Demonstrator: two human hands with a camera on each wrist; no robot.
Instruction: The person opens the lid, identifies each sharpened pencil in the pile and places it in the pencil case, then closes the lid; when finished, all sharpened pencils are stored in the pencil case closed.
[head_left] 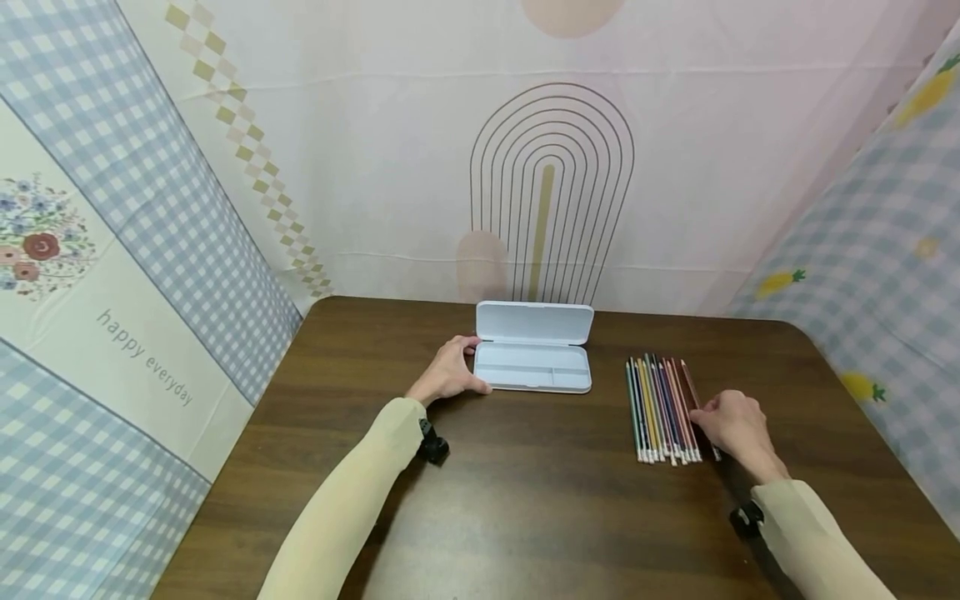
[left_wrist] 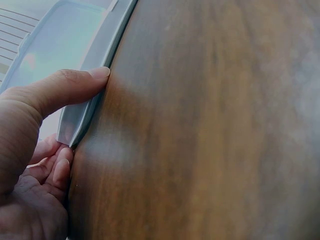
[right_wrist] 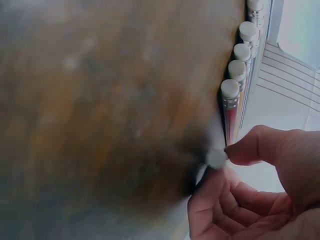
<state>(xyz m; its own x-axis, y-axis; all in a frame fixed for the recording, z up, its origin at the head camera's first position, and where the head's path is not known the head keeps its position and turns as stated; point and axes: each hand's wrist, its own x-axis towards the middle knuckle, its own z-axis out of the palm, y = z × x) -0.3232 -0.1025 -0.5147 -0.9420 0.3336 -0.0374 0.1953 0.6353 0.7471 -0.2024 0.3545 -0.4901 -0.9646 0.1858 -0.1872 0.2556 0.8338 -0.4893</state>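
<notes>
Two hands busy: left hand (head_left: 450,372) clamped on open pencil case (head_left: 534,347) at bench (head_left: 525,500) twelve o'clock; right hand (head_left: 735,423) pinching outermost pencil (head_left: 708,433) at three o'clock. Light, stiff, likely slippery; best pinched mid-shaft.

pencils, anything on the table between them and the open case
Nothing visible does. The stretch of table between the pencils and the open case is bare wood. The left hand holds the case's far left end; the right hand pinches the rightmost pencil.

Smooth white plastic pencil case (head_left: 534,357), dark glossy wood-grain table (head_left: 540,500), printed cloth backdrop (head_left: 375,167)
</notes>
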